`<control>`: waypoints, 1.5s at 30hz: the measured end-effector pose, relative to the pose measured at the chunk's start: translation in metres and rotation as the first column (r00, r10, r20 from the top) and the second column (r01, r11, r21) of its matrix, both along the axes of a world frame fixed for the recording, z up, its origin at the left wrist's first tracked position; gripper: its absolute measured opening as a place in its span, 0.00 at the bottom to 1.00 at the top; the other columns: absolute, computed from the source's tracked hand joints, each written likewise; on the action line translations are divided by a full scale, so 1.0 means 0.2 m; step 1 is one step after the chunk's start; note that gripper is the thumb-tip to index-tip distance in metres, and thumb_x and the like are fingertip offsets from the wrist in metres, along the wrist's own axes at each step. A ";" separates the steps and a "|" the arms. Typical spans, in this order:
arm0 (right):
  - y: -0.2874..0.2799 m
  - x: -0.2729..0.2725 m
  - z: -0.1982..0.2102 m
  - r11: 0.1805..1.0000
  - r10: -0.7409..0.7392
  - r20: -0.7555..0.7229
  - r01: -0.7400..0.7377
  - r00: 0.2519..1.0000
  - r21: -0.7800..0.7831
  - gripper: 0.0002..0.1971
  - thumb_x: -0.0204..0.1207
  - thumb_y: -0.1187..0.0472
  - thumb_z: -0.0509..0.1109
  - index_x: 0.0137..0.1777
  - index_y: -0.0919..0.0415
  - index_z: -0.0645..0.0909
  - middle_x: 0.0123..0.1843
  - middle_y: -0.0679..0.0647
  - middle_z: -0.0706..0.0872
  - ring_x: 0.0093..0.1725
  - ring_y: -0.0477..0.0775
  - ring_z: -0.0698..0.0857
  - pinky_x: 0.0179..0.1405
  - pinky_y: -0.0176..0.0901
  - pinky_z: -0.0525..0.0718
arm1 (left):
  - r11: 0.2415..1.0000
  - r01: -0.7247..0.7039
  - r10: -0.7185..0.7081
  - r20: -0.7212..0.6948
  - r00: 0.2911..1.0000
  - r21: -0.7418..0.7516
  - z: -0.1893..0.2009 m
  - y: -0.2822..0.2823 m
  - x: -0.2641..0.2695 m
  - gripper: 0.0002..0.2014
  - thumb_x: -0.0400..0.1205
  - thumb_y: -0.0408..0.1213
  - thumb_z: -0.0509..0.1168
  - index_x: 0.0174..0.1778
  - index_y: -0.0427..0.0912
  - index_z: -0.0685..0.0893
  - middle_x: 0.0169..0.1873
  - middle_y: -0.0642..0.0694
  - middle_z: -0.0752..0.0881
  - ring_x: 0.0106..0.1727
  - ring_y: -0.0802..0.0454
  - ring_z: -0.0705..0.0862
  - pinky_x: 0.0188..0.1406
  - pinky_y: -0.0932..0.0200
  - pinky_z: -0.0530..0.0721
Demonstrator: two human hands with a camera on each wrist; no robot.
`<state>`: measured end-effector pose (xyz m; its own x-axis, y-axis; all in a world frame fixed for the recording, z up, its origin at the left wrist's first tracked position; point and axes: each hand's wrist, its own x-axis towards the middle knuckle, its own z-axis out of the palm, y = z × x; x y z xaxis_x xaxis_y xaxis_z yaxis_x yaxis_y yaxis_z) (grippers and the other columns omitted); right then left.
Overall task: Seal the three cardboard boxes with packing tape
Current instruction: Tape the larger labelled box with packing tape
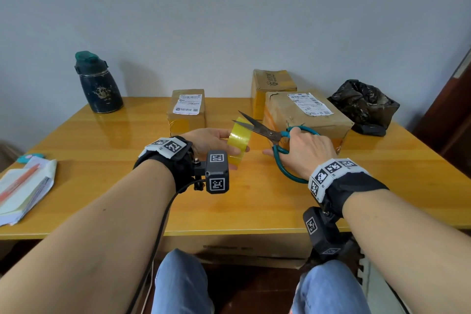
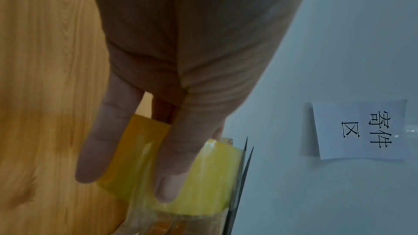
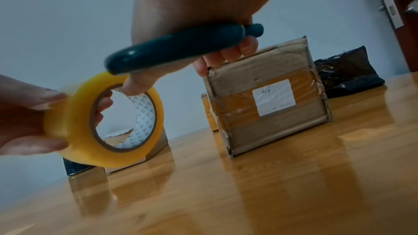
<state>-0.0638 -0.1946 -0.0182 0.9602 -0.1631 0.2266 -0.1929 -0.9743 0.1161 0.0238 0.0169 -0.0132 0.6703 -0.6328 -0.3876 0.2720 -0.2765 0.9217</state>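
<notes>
My left hand [image 1: 211,140] grips a yellow roll of packing tape [image 1: 238,143] above the table's middle; the roll [image 3: 104,119] also shows in the right wrist view with fingers through its core. My right hand [image 1: 303,150] holds teal-handled scissors [image 1: 270,132], blades spread and pointing left at the roll's top edge. Three cardboard boxes stand behind: a small labelled box [image 1: 186,111] centre, a large labelled box [image 1: 305,117] on the right, and a third box [image 1: 272,84] at the back. The large box [image 3: 269,103] is banded with tape.
A dark bottle [image 1: 99,84] stands back left on the wooden table [image 1: 127,186]. Papers with an orange pen [image 1: 23,186] lie at the left edge. A black plastic bag [image 1: 364,104] sits back right. A paper sign [image 2: 359,129] hangs on the wall.
</notes>
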 end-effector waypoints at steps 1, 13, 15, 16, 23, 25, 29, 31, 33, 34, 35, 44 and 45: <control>0.00 0.00 0.00 1.000 0.004 -0.004 -0.004 1.000 -0.009 0.36 0.69 0.22 0.51 0.47 0.59 0.68 0.29 0.48 0.73 0.24 0.47 0.70 0.26 0.44 0.67 | 1.000 0.006 -0.006 -0.001 1.000 0.002 0.00 0.00 0.00 0.19 0.79 0.22 0.66 0.65 0.42 0.82 0.52 0.45 0.90 0.52 0.49 0.88 0.51 0.48 0.89; -0.04 -0.03 -0.03 0.997 0.074 -0.078 -0.072 0.994 0.034 0.31 0.73 0.25 0.52 0.46 0.57 0.66 0.30 0.46 0.68 0.35 0.56 0.74 0.36 0.46 0.70 | 0.995 0.088 -0.088 0.003 0.996 0.045 0.02 0.04 0.01 0.28 0.72 0.24 0.71 0.69 0.40 0.80 0.58 0.41 0.89 0.53 0.49 0.90 0.45 0.58 0.88; -0.04 -0.02 -0.04 0.996 0.069 -0.079 -0.065 0.994 0.054 0.31 0.72 0.25 0.53 0.47 0.57 0.67 0.31 0.47 0.71 0.35 0.56 0.74 0.35 0.46 0.70 | 0.996 0.076 -0.076 0.006 0.997 0.046 0.01 0.04 0.02 0.25 0.74 0.24 0.70 0.68 0.41 0.80 0.58 0.41 0.88 0.54 0.49 0.89 0.46 0.57 0.88; -0.03 -0.02 -0.04 0.997 0.059 -0.073 -0.054 0.996 0.062 0.32 0.72 0.25 0.53 0.47 0.58 0.67 0.33 0.48 0.75 0.35 0.56 0.74 0.35 0.46 0.70 | 0.997 0.063 -0.064 0.016 0.998 0.050 0.01 0.04 0.02 0.25 0.73 0.25 0.71 0.67 0.41 0.81 0.58 0.41 0.89 0.55 0.48 0.89 0.48 0.56 0.88; 0.03 0.03 -0.04 0.990 -0.081 -0.001 0.080 0.997 0.119 0.42 0.68 0.22 0.53 0.59 0.62 0.70 0.44 0.55 0.80 0.39 0.57 0.79 0.32 0.44 0.68 | 0.997 -0.081 0.081 0.057 0.995 -0.002 -0.03 -0.06 0.01 0.19 0.78 0.26 0.69 0.65 0.39 0.82 0.57 0.41 0.89 0.61 0.45 0.87 0.54 0.53 0.88; 0.03 0.05 -0.06 0.992 -0.069 0.021 0.067 0.997 0.109 0.43 0.67 0.21 0.54 0.60 0.63 0.69 0.53 0.60 0.81 0.49 0.61 0.81 0.39 0.47 0.71 | 0.997 -0.076 0.076 0.050 0.996 0.005 -0.04 -0.07 0.02 0.19 0.78 0.27 0.70 0.65 0.39 0.83 0.58 0.41 0.89 0.61 0.44 0.86 0.60 0.48 0.86; 0.03 0.08 -0.07 0.987 -0.069 0.019 0.066 0.997 0.146 0.45 0.65 0.19 0.54 0.60 0.62 0.69 0.57 0.63 0.78 0.53 0.63 0.79 0.48 0.51 0.74 | 0.999 -0.027 0.025 0.057 0.998 0.036 -0.05 -0.09 0.02 0.20 0.78 0.26 0.71 0.66 0.40 0.83 0.60 0.40 0.87 0.60 0.45 0.87 0.59 0.49 0.86; 0.02 0.08 -0.07 0.989 -0.058 0.019 0.055 0.998 0.140 0.44 0.65 0.19 0.54 0.59 0.62 0.69 0.57 0.63 0.78 0.54 0.64 0.79 0.49 0.52 0.75 | 1.000 -0.009 0.008 0.054 0.999 0.023 -0.05 -0.09 0.01 0.20 0.78 0.26 0.70 0.67 0.38 0.82 0.61 0.39 0.87 0.60 0.46 0.87 0.53 0.54 0.89; 0.00 0.08 -0.07 0.991 -0.041 0.012 0.040 0.999 0.127 0.44 0.66 0.20 0.54 0.60 0.62 0.69 0.58 0.63 0.78 0.55 0.64 0.79 0.51 0.52 0.76 | 1.000 0.006 -0.006 0.037 0.999 0.012 -0.06 -0.08 0.01 0.22 0.78 0.25 0.69 0.69 0.38 0.80 0.61 0.39 0.87 0.60 0.45 0.86 0.51 0.55 0.89; 0.00 0.07 -0.07 0.991 -0.040 0.007 0.039 0.999 0.131 0.44 0.66 0.20 0.55 0.61 0.62 0.69 0.60 0.63 0.79 0.56 0.64 0.79 0.52 0.53 0.77 | 1.000 0.010 -0.010 0.035 0.999 0.008 -0.06 -0.08 0.01 0.22 0.78 0.24 0.69 0.69 0.37 0.80 0.60 0.39 0.87 0.59 0.46 0.87 0.50 0.55 0.89; -0.01 0.07 -0.08 0.990 -0.042 0.002 0.041 0.999 0.138 0.44 0.67 0.21 0.55 0.62 0.62 0.69 0.61 0.63 0.79 0.58 0.64 0.80 0.52 0.53 0.77 | 1.000 0.007 -0.007 0.035 0.999 0.005 -0.07 -0.08 0.01 0.22 0.78 0.24 0.68 0.70 0.36 0.79 0.59 0.39 0.88 0.58 0.46 0.87 0.49 0.56 0.89; -0.02 0.06 -0.11 0.987 -0.054 0.003 0.053 0.999 0.151 0.42 0.66 0.21 0.55 0.59 0.61 0.69 0.56 0.60 0.82 0.52 0.62 0.83 0.39 0.47 0.73 | 0.999 0.011 -0.012 0.016 1.000 0.042 -0.06 -0.07 0.01 0.22 0.78 0.23 0.69 0.69 0.36 0.79 0.56 0.40 0.89 0.57 0.46 0.87 0.52 0.53 0.89; -0.03 0.06 -0.12 0.988 -0.051 0.008 0.050 0.999 0.147 0.42 0.66 0.21 0.55 0.59 0.61 0.69 0.56 0.60 0.82 0.52 0.62 0.83 0.40 0.47 0.73 | 0.998 0.025 -0.026 0.015 1.000 0.056 -0.06 -0.06 0.01 0.23 0.77 0.23 0.69 0.69 0.36 0.79 0.57 0.40 0.88 0.58 0.45 0.87 0.56 0.51 0.88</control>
